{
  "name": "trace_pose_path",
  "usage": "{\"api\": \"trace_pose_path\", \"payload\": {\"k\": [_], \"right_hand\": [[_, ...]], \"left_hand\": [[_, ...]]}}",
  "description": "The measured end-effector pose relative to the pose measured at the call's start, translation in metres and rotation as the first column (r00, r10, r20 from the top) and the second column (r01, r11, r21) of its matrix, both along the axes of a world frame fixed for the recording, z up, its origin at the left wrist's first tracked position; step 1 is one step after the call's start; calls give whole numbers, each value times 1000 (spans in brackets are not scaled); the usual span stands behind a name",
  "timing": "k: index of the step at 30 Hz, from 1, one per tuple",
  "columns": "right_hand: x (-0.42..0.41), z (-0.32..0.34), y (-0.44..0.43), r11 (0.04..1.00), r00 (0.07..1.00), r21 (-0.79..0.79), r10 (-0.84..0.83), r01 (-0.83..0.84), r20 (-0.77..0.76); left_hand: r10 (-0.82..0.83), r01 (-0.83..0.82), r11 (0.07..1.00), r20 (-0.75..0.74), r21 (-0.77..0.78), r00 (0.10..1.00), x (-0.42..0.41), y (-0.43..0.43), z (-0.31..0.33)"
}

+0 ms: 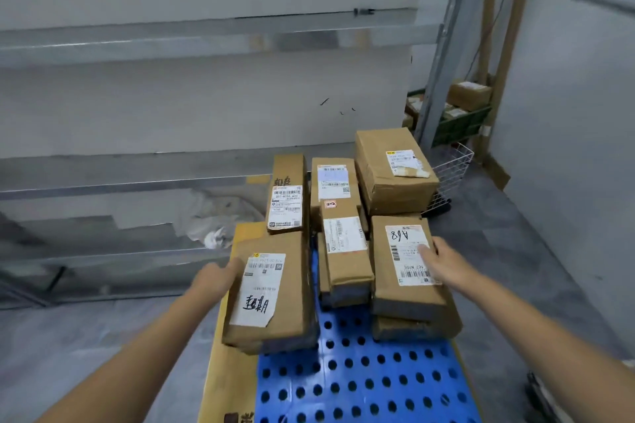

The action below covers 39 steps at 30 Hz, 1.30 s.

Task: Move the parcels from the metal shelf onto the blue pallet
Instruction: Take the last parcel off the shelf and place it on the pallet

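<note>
Left hand: the left hand [214, 276] meets the left edge of the left front parcel [271, 288]. It is blurred, so I cannot tell whether its grip is clenched or released.
Right hand: the right hand [443, 261] lies on the right front parcel [402, 271], fingers flat over the label near the right edge, grip released.
Pallet: the blue pallet [360, 381] is perforated, and its near half shows bare.
Parcels: brown boxes crowd the pallet's far half, close together. The left front parcel rests on a cardboard sheet [220, 371] along the pallet's left edge. The right front parcel sits on a lower parcel [412, 328] at the right edge.
Back corner: a large parcel [391, 168] stands just beside a white wire basket [450, 172].
Shelf: the metal shelf [137, 41] runs along the left, its rails just beyond the parcels.
Room: grey floor [86, 336] shows left of the pallet and in a strip between the pallet and the right wall.
</note>
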State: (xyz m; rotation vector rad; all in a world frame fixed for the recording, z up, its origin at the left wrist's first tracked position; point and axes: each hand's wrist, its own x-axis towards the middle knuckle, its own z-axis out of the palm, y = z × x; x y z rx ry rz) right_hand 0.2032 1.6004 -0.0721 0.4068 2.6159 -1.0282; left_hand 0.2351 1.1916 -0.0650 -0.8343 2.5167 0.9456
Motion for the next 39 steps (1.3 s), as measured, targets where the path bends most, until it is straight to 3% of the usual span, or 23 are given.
{"api": "trace_pose_path", "payload": {"k": [3,7,15,24,33,39], "right_hand": [[-2,0,5,999,1000,-33,22,-21,16],[-6,2,9,997,1000,-73,22,-21,12],[-10,1,13,998,998,-43,57,-56,25],[-14,-6,16,999,997,-2,43,-43,70],[-17,-12,15,999,994,21,-35,33,107],[-24,-15,19,997,996,9,-74,73,41]], "left_hand": [[33,-21,985,-73,170,997,8,27,-17],[32,-15,993,-138,121,990,-1,59,-13],[-12,25,978,-64,208,998,2,58,-13],[181,-129,906,-95,403,979,8,43,-17],[130,-117,832,15,542,991,1,28,-28],[152,-142,790,34,596,988,0,13,-31]]}}
